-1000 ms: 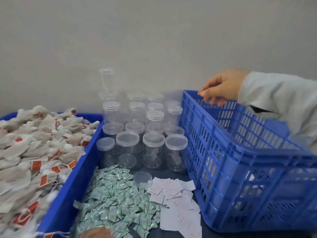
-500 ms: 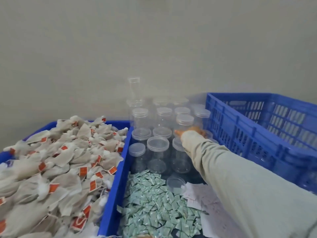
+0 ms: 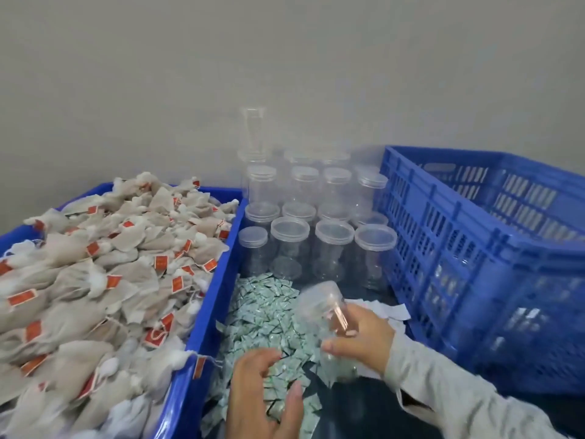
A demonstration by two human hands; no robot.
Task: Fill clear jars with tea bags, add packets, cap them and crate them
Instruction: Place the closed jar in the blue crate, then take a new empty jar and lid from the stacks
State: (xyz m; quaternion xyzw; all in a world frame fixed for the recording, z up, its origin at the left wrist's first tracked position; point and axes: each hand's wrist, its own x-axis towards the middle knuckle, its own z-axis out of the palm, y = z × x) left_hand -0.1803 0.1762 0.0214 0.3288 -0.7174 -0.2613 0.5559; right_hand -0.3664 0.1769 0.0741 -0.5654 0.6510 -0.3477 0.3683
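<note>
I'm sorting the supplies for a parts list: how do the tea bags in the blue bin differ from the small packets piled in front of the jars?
The tea bags are larger, beige pouches with orange-red tags; the packets are small, flat and pale green. The tea bags are heaped in the blue bin; the packets lie loose beside it, under the left hand. Both are jumbled piles.

Jars [image 3: 313,217] between bin [image 3: 202,327] and crate [image 3: 474,248]

2 blue crates [image 3: 474,248], 2 hands [image 3: 357,337], 1 held jar [image 3: 323,307]; standing jars too crowded to count.
</note>
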